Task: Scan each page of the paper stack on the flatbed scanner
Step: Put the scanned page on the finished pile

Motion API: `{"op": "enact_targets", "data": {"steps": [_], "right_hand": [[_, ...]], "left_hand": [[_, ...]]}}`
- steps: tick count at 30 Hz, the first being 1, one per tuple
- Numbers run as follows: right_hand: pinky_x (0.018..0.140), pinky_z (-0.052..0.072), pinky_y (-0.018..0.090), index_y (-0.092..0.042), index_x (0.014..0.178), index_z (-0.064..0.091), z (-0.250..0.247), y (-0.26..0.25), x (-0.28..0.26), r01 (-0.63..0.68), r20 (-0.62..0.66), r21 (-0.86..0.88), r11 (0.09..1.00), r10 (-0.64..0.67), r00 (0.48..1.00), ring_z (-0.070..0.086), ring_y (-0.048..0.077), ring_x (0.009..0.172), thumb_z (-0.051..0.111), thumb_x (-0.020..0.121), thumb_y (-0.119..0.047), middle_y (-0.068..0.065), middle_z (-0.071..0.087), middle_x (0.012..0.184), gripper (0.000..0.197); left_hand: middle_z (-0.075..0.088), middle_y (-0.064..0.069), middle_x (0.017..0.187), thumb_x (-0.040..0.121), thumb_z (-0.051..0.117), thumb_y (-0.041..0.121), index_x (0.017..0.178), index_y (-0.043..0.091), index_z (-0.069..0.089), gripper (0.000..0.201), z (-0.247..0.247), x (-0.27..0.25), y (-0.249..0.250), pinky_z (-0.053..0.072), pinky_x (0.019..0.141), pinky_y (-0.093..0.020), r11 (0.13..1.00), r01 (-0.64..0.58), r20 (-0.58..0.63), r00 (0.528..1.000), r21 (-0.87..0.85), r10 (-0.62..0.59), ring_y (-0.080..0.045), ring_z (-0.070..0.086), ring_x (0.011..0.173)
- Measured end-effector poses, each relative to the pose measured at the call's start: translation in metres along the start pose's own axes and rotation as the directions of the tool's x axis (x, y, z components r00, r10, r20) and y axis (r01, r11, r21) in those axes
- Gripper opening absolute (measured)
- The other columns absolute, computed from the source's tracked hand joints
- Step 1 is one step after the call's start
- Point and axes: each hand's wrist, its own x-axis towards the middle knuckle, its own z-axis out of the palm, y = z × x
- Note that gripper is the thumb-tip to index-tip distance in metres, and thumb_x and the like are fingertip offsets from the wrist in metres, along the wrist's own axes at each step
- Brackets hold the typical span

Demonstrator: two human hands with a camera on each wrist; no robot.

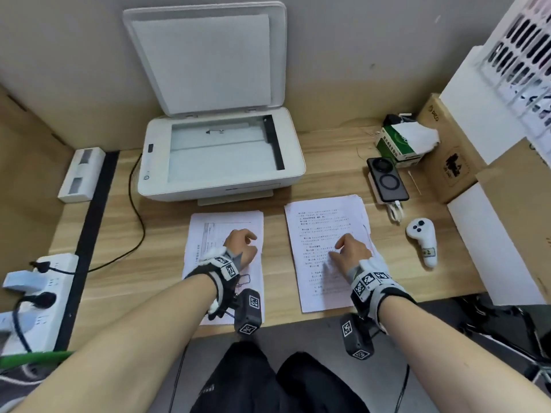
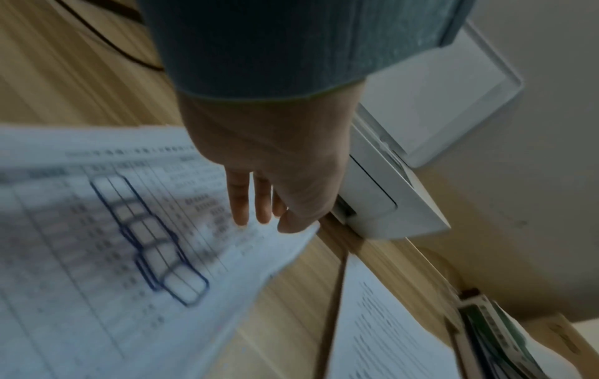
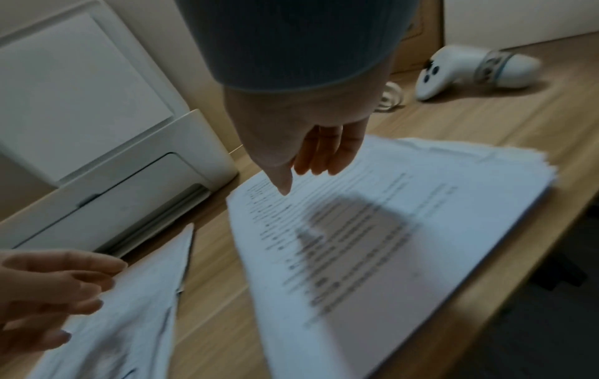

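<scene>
The white flatbed scanner stands at the back of the desk with its lid raised and no sheet on the glass. In front of it lie a page printed with a table on the left and a thicker stack of text pages on the right. My left hand is over the table page, fingers straight and holding nothing. My right hand hovers over the text stack with relaxed fingers, its shadow falling on the top page.
To the right of the stack lie a white controller, a phone on a power bank, a green tissue box and cardboard boxes. A power strip and black cable are at left. The desk's front edge runs under my wrists.
</scene>
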Motion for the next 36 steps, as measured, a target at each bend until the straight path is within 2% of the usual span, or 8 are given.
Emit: {"op": "enact_targets", "data": {"steps": [3,10,13,18,22,27,32,36], "right_hand": [[0.061,0.031,0.028,-0.023,0.078,0.058,0.02,-0.043,-0.005,0.044,0.014,0.034,0.998,-0.045,0.999,0.065,0.022,0.084,0.071,0.082,-0.034,-0.004,0.068,0.082,0.017],[0.074,0.051,0.032,-0.016,0.081,0.069,0.078,-0.121,-0.02,0.116,0.214,0.003,0.993,-0.114,0.97,0.065,0.025,0.083,0.064,0.085,-0.032,0.004,0.071,0.087,0.017],[0.068,0.048,0.031,-0.014,0.089,0.068,0.095,-0.133,-0.03,0.149,0.277,-0.016,0.989,-0.139,0.951,0.062,0.022,0.076,0.064,0.089,-0.043,0.003,0.068,0.085,0.03],[0.058,0.043,0.028,-0.014,0.086,0.066,0.104,-0.144,-0.035,0.155,0.283,-0.057,0.986,-0.133,0.95,0.061,0.019,0.067,0.066,0.085,-0.043,0.007,0.068,0.082,0.029],[0.051,0.043,0.024,-0.02,0.066,0.064,0.111,-0.152,-0.026,0.122,0.276,-0.048,0.991,-0.105,0.956,0.062,0.018,0.061,0.074,0.081,-0.04,0.002,0.067,0.07,0.027],[0.056,0.052,0.028,-0.019,0.061,0.064,0.114,-0.158,-0.022,0.103,0.248,-0.084,0.991,-0.079,0.965,0.064,0.02,0.062,0.067,0.078,-0.033,0.001,0.066,0.068,0.023],[0.054,0.044,0.029,-0.013,0.051,0.054,0.116,-0.161,-0.016,0.09,0.264,-0.061,0.994,-0.071,0.962,0.058,0.026,0.059,0.06,0.082,-0.021,0.002,0.055,0.058,0.032],[0.049,0.033,0.024,-0.02,0.046,0.05,0.101,-0.166,-0.022,0.141,0.281,-0.012,0.99,-0.132,0.951,0.049,0.016,0.055,0.069,0.087,-0.022,-0.007,0.047,0.054,0.045]], "left_hand": [[0.061,-0.009,0.111,0.08,0.062,0.001,0.109,0.01,0.067,0.03,-0.04,-0.008,-0.023,0.04,0.08,-0.024,0.998,0.061,-0.008,0.998,0.015,-0.061,-0.024,0.058,0.103],[0.056,-0.011,0.135,0.087,0.059,-0.001,0.124,0.009,0.063,0.039,-0.086,-0.02,-0.085,0.041,0.099,-0.027,0.985,0.155,-0.011,0.988,0.069,-0.155,-0.026,0.053,0.124],[0.051,-0.01,0.142,0.087,0.063,0.001,0.131,0.007,0.058,0.045,-0.091,-0.023,-0.111,0.032,0.092,-0.016,0.988,0.132,0.082,0.987,0.086,-0.139,-0.023,0.05,0.129],[0.053,-0.012,0.138,0.086,0.065,0.001,0.128,0.006,0.06,0.043,-0.099,-0.021,-0.129,0.031,0.091,-0.013,0.993,0.064,0.203,0.976,0.1,-0.084,-0.023,0.052,0.124],[0.059,-0.009,0.128,0.085,0.062,0.001,0.124,0.008,0.064,0.04,-0.109,-0.016,-0.136,0.039,0.088,-0.02,0.994,0.064,0.174,0.982,0.091,-0.079,-0.023,0.056,0.118],[0.059,-0.013,0.128,0.086,0.061,-0.002,0.125,0.004,0.062,0.04,-0.116,-0.008,-0.141,0.035,0.084,-0.012,0.994,0.011,0.223,0.974,0.112,-0.036,-0.025,0.057,0.118],[0.061,-0.003,0.124,0.087,0.057,0.001,0.118,0.011,0.067,0.034,-0.115,-0.005,-0.148,0.039,0.079,-0.018,0.994,0.039,0.157,0.986,0.099,-0.054,-0.016,0.06,0.11],[0.062,-0.006,0.122,0.09,0.055,0.003,0.116,0.012,0.067,0.031,-0.12,0.002,-0.146,0.039,0.079,-0.021,0.988,0.039,0.165,0.984,0.152,-0.065,-0.019,0.06,0.11]]}}
